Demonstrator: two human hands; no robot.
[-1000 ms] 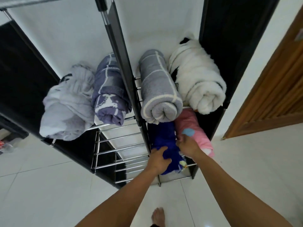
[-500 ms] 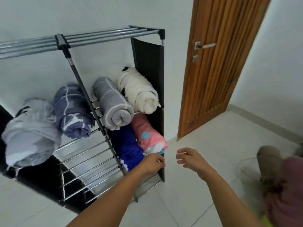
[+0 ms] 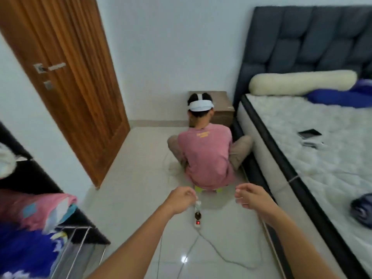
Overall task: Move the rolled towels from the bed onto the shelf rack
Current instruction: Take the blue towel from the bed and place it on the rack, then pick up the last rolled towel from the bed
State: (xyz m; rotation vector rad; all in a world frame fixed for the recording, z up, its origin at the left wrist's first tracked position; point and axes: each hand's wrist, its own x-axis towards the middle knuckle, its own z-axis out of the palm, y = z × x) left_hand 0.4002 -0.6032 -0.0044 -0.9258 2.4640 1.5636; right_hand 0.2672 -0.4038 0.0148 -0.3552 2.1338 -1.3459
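Observation:
The shelf rack (image 3: 78, 236) shows at the lower left with a pink rolled towel (image 3: 34, 208) and a dark blue rolled towel (image 3: 26, 252) lying on it. A dark blue-grey rolled towel (image 3: 362, 210) rests on the bed (image 3: 322, 158) at the right edge. My left hand (image 3: 181, 199) and my right hand (image 3: 253, 197) hang over the floor between rack and bed, fingers loosely curled, nothing in either.
A person in a pink shirt (image 3: 205, 156) sits on the floor ahead, back turned. A power strip (image 3: 197, 218) and cables lie on the tiles under my hands. A wooden door (image 3: 66, 77) stands left. A bolster (image 3: 302, 81), a blue blanket (image 3: 342, 97) and a tablet (image 3: 310, 133) lie on the bed.
My view has swung right from the rack toward the bed. Both hands have left the blue and pink towels on the rack and are now empty over the floor.

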